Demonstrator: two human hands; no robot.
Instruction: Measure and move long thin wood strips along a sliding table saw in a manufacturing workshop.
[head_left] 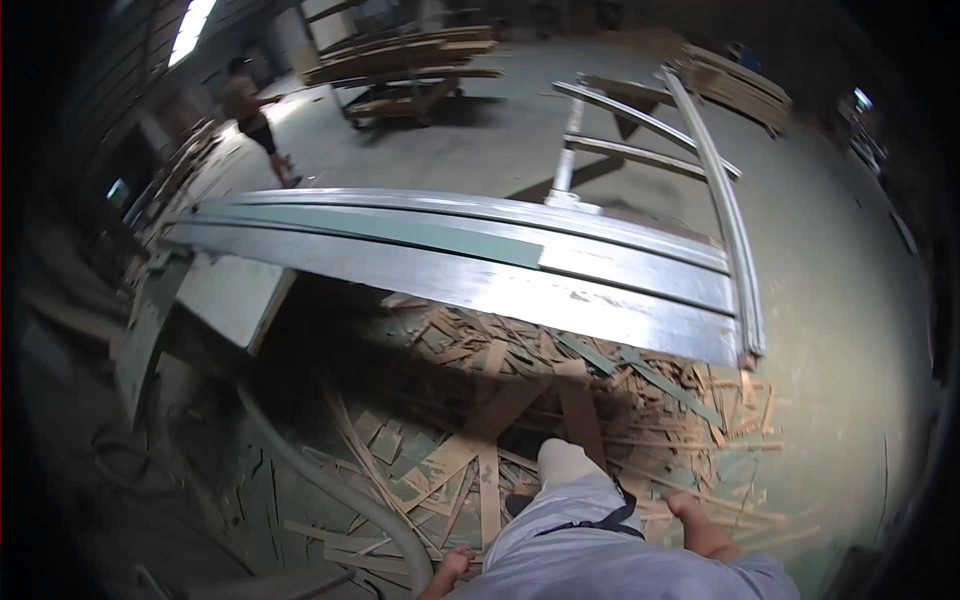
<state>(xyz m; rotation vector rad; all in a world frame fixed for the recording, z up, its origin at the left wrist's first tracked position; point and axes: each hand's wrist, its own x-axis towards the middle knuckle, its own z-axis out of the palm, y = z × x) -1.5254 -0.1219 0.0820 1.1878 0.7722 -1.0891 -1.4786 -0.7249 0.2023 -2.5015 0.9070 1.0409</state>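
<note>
My left hand (458, 561) hangs low by my left side, its fingers curled in, close to a grey hose (385, 515). On the other side, my right hand (684, 503) is held beside my hip above wood scraps, also curled, with no object visible in it. Neither hand touches the machine. Ahead of me stretches a long metal sliding saw table (620, 310). A long pale green board strip (430, 238) lies along its top. At the table's right end a metal fence rail (722, 200) runs across to a frame.
Offcuts and wood strips (490, 440) litter the floor between me and the table. A grey-green machine panel (235, 295) stands at the left. Farther off are a person (255, 115), a cart loaded with boards (400, 75) and a stack of planks (735, 88).
</note>
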